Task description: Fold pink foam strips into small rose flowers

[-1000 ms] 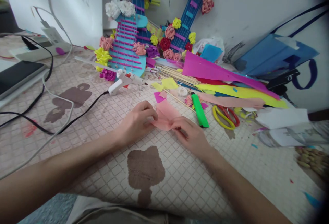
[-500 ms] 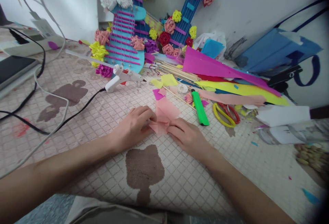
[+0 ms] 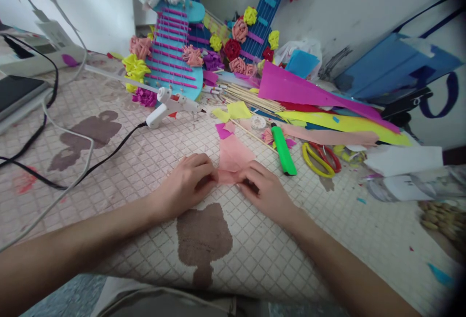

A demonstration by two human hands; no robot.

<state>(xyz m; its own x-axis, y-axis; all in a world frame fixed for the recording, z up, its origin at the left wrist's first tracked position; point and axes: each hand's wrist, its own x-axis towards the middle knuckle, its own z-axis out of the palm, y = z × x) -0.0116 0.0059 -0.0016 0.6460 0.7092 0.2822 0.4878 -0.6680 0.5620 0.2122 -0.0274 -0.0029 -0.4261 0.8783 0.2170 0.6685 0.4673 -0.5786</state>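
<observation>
Between my hands is a small piece of pink crepe paper (image 3: 227, 177), narrow and rolled or folded along its length. My left hand (image 3: 191, 179) pinches its left end, fingers curled together. At the other end, the fingertips of my right hand (image 3: 265, 191) are closed on it. Just behind lies a flat pink paper square (image 3: 235, 153) on the quilted tablecloth (image 3: 262, 258). A magenta scrap (image 3: 223, 131) touches its far corner. To the right of my right hand rests a green cutter-like tool (image 3: 283, 150).
A white glue gun (image 3: 167, 107) with a black cord lies at the left. Red and yellow scissors (image 3: 320, 159) are to the right. Bamboo sticks (image 3: 251, 97) and magenta paper (image 3: 313, 93) spread along the back, before a blue flower-decorated piece (image 3: 173, 50). A blue bag (image 3: 396, 67) stands far right.
The pink piece between my hands has become narrower, its lower flap folded or rolled up. My fingers have curled in more around its ends. The view has shifted slightly.
</observation>
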